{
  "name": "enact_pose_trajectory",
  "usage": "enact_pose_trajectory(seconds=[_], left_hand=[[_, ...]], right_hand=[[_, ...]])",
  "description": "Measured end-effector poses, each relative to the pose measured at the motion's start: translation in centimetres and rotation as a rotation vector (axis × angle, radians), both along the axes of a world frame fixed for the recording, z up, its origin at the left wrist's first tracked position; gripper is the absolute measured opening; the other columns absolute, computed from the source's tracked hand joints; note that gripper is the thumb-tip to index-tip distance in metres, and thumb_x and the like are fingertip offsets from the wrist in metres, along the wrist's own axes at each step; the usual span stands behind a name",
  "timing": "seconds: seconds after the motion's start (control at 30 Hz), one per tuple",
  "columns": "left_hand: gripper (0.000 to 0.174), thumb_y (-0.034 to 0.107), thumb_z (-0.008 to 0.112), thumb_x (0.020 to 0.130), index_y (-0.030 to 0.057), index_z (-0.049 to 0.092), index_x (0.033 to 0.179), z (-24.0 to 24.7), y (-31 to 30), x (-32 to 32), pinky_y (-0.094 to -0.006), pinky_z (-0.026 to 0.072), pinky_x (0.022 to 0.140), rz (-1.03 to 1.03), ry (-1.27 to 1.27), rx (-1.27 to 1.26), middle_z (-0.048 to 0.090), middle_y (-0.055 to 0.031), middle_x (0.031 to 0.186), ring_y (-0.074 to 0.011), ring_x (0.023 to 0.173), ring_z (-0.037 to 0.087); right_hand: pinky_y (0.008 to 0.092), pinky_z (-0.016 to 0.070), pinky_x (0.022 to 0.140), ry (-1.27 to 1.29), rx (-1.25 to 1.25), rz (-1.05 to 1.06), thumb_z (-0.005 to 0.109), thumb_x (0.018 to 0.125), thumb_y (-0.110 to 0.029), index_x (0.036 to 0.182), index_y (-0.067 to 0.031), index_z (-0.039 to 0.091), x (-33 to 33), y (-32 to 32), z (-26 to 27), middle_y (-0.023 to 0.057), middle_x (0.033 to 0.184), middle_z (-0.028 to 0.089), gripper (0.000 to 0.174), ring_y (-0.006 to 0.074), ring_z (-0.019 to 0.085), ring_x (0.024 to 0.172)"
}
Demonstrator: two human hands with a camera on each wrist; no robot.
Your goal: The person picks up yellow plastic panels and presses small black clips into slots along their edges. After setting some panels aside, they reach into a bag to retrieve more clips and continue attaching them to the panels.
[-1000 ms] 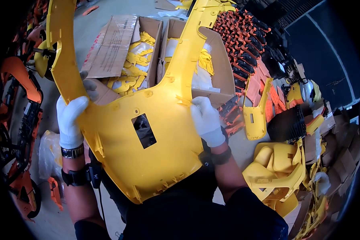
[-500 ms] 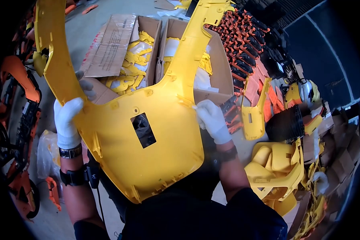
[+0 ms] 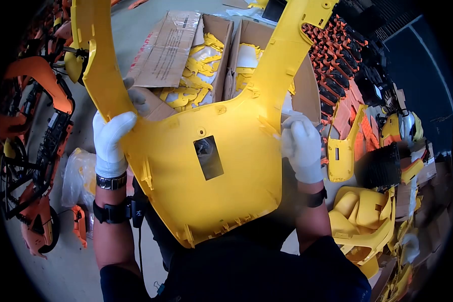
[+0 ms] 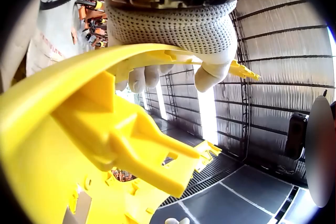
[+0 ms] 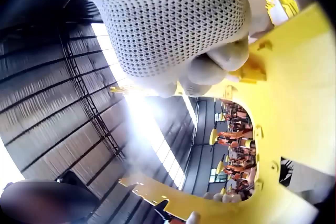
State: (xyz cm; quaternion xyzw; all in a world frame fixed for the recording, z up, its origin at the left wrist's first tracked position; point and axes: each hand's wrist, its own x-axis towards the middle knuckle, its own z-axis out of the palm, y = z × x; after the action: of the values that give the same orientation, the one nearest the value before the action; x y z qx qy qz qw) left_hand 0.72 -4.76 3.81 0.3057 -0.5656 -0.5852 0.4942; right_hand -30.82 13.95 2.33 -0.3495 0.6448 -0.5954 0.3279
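Note:
A large yellow plastic panel [image 3: 246, 171] with two long upper arms and a rectangular cutout is held up in front of the torso, its ribbed, clipped inner side facing the head camera. My white-gloved left hand [image 3: 111, 141] grips its left edge at the base of the left arm, thumb in front and fingers behind. At the opposite edge, beside a small tab, is my gloved right hand [image 3: 303, 146] with curled fingers. In the right wrist view, the fingertips [image 5: 231, 56] meet the panel's edge near that yellow tab [image 5: 254, 70].
Two cardboard boxes [image 3: 170, 48] of yellow parts stand on the floor ahead. Orange and black frames [image 3: 45, 136] line the left. Stacked orange-black parts [image 3: 332, 60], another yellow panel [image 3: 340, 163], a black crate [image 3: 380, 166] and yellow shells [image 3: 360, 209] lie at the right.
The head view has shifted, so the panel, hands and surroundings appear farther right. My right hand has moved slightly along the panel's right edge; the left keeps its grip.

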Motion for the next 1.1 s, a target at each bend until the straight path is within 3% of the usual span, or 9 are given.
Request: enact_pose_trajectory(seconds=[0.07,0.1,0.2,0.27,0.43,0.5,0.67,0.97,1.1], left_hand=[[0.086,0.039,0.071,0.069,-0.0073,0.046,0.137,0.1,0.2,-0.2,-0.0361,0.0517,0.089,0.012,-0.014,0.003,0.062,-0.0139,0.108,-0.0228,0.100,0.062],[0.086,0.040,0.071,0.069,-0.0071,0.046,0.137,0.1,0.2,-0.2,-0.0360,0.0517,0.089,0.013,-0.020,0.005,0.062,-0.0138,0.108,-0.0227,0.100,0.062],[0.082,0.036,0.072,0.073,-0.0063,0.045,0.138,-0.3,-0.3,-0.4,-0.0356,0.0512,0.090,-0.045,-0.001,-0.015,0.064,-0.0131,0.108,-0.0220,0.100,0.063],[0.070,0.024,0.071,0.077,-0.0065,0.049,0.136,-0.9,-0.7,-0.4,-0.0292,0.0497,0.084,-0.086,0.068,-0.041,0.066,-0.0100,0.107,-0.0159,0.095,0.063],[0.066,0.021,0.069,0.079,-0.0071,0.049,0.135,-1.1,-1.0,-0.3,-0.0305,0.0505,0.085,-0.086,0.064,-0.009,0.066,-0.0102,0.107,-0.0172,0.093,0.064],[0.070,0.026,0.069,0.080,-0.0075,0.045,0.137,-0.9,-1.0,-0.4,-0.0332,0.0516,0.085,-0.088,-0.026,-0.030,0.065,-0.0117,0.107,-0.0200,0.096,0.063],[0.060,0.017,0.066,0.083,-0.0049,0.049,0.137,-0.8,-0.8,-1.1,-0.0329,0.0525,0.084,-0.083,0.026,0.020,0.067,-0.0110,0.107,-0.0195,0.092,0.065],[0.046,0.011,0.066,0.084,-0.0072,0.054,0.124,-0.6,-0.8,-1.8,-0.0303,0.0556,0.080,-0.093,0.041,0.057,0.066,-0.0089,0.098,-0.0156,0.085,0.065],[0.046,0.010,0.066,0.083,-0.0077,0.054,0.124,-0.5,-0.9,-2.3,-0.0329,0.0575,0.079,-0.100,0.025,0.068,0.065,-0.0097,0.097,-0.0164,0.084,0.065]], right_hand=[[0.0238,0.0327,0.044,-0.344,-0.185,0.147,0.044,0.104,-0.024,0.110,0.0028,0.060,1.4,0.0,0.6,0.0032,0.067,0.052,0.032,0.0085,0.041,0.048],[0.0248,0.0331,0.044,-0.833,-0.241,0.266,0.041,0.104,-0.024,0.115,0.0034,0.060,1.7,-0.2,0.3,0.0047,0.072,0.054,0.034,0.0092,0.041,0.049],[0.0254,0.0364,0.047,-0.889,-0.134,0.309,0.044,0.105,-0.022,0.122,0.0032,0.059,2.8,-1.3,-1.9,0.0073,0.083,0.059,0.034,0.0107,0.045,0.052],[0.0245,0.0361,0.048,-0.804,-0.040,0.392,0.045,0.104,-0.022,0.123,0.0019,0.058,4.3,-1.6,-3.7,0.0061,0.082,0.057,0.034,0.0098,0.044,0.054],[0.0216,0.0367,0.051,-0.677,0.195,0.608,0.048,0.104,-0.023,0.125,-0.0005,0.059,10.7,-2.6,-6.3,0.0060,0.083,0.058,0.032,0.0078,0.046,0.059],[0.0193,0.0389,0.051,-0.705,0.337,0.692,0.051,0.105,-0.021,0.123,0.0001,0.061,12.6,-2.7,-3.8,0.0105,0.091,0.064,0.030,0.0074,0.051,0.060],[0.0191,0.0364,0.050,-1.025,0.253,0.682,0.048,0.104,-0.017,0.139,0.0002,0.054,15.8,-3.0,-4.6,0.0137,0.092,0.066,0.039,0.0077,0.049,0.059],[0.0211,0.0369,0.049,-0.884,0.128,0.725,0.048,0.102,-0.010,0.108,-0.0014,0.059,15.8,-2.2,-5.0,0.0139,0.093,0.067,0.015,0.0092,0.050,0.058],[0.0199,0.0364,0.048,-0.902,0.089,0.725,0.050,0.101,-0.009,0.106,-0.0018,0.059,15.8,-2.0,-5.0,0.0143,0.094,0.068,0.013,0.0082,0.050,0.057]])
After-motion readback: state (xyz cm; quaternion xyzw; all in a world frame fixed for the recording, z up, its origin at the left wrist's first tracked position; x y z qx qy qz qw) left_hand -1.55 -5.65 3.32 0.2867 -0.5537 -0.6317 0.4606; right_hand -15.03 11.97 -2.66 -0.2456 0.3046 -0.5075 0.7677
